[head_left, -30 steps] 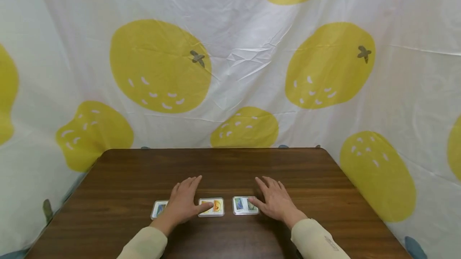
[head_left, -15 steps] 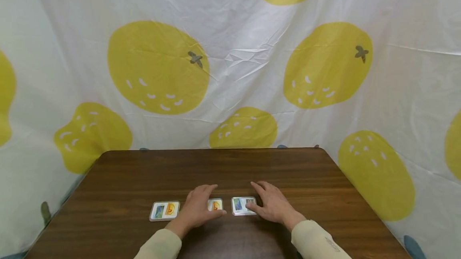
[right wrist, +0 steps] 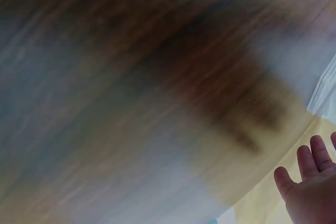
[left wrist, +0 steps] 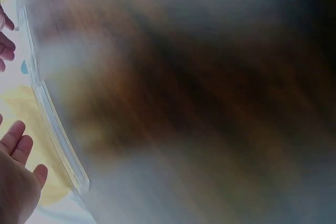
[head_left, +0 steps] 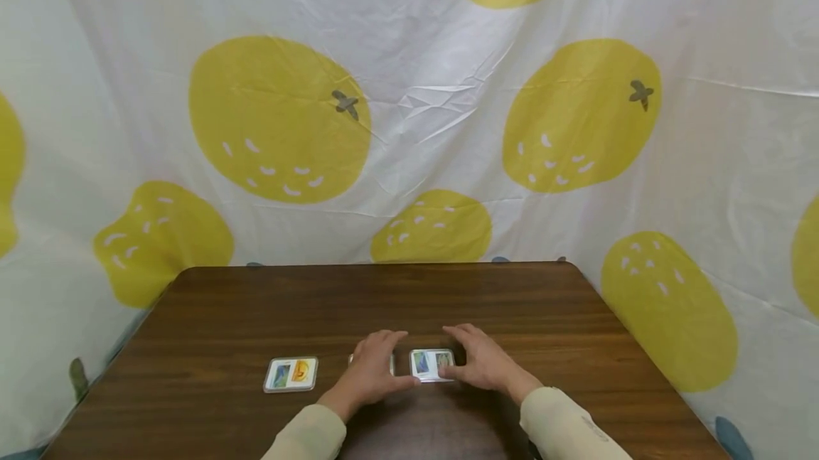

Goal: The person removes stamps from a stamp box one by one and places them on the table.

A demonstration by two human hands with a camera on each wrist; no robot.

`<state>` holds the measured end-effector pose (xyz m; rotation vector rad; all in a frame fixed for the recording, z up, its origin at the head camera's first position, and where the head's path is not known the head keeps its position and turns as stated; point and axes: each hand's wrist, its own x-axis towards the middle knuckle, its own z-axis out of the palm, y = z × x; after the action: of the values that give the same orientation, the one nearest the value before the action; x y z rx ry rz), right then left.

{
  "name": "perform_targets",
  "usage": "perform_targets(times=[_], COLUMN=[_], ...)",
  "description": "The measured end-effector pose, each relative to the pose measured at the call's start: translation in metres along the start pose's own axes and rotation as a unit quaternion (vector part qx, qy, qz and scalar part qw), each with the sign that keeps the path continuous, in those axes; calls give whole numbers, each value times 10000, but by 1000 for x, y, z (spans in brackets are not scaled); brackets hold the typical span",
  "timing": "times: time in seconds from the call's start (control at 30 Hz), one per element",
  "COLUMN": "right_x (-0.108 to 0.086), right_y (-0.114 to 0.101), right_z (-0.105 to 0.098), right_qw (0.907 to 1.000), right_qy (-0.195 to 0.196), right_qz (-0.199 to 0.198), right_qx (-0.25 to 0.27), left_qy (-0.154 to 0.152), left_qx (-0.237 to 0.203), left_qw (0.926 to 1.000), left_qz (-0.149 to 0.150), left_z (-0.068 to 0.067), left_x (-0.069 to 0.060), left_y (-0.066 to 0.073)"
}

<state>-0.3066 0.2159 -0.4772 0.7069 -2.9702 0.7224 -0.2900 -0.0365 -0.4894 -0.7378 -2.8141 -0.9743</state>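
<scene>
In the head view, my left hand (head_left: 371, 369) hovers over the middle cased card (head_left: 392, 364), hiding most of it, thumb pointing right. Its fingers are extended and hold nothing; in the left wrist view they stand apart from a clear case (left wrist: 63, 140). My right hand (head_left: 486, 366) is just right of another clear-cased card (head_left: 425, 365) with a blue-green picture, and its thumb overlaps that card's right end. Whether the thumb touches, I cannot tell. The right fingers (right wrist: 307, 163) are spread. A third cased card (head_left: 291, 375), blue-green and orange, lies alone at the left.
All cards lie in a row on a dark brown wooden table (head_left: 377, 303). Behind it and at both sides hangs a white cloth (head_left: 435, 126) printed with yellow fruit. The table's surface mirrors the cloth in both wrist views.
My left hand has moved right, from between the left and middle cards to over the middle one, uncovering the left card. My right hand has barely shifted. The cards have stayed in place.
</scene>
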Motion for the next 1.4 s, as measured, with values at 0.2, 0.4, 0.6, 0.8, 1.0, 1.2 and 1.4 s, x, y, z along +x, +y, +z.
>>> perform_targets(times=[0.2,0.4,0.6,0.8,1.0,1.2,1.4], right_x=[-1,-3,-1,1,-1,-1,-1], right_y=[3,5,3,4,7,9,9], right_z=[0,1,2,2,6,8,8], right_qw=[9997,9993,9992,9991,9992,9991,9992], right_qy=[-142,-251,-318,-353,-357,-407,-366], right_qz=[-26,-34,-71,-105,-99,-144,-167], right_qx=[191,269,232,204,124,61,-56], left_qy=[-86,-174,-291,-383,-452,-476,-501], left_qx=[85,115,216,353,361,393,424], left_qw=[9999,9998,9993,9985,9983,9981,9978], left_qz=[24,38,97,183,68,39,38], left_z=[4,4,3,4,5,6,9], left_x=[5,10,12,14,14,15,16], left_y=[-2,-7,-9,-7,-6,-5,-5])
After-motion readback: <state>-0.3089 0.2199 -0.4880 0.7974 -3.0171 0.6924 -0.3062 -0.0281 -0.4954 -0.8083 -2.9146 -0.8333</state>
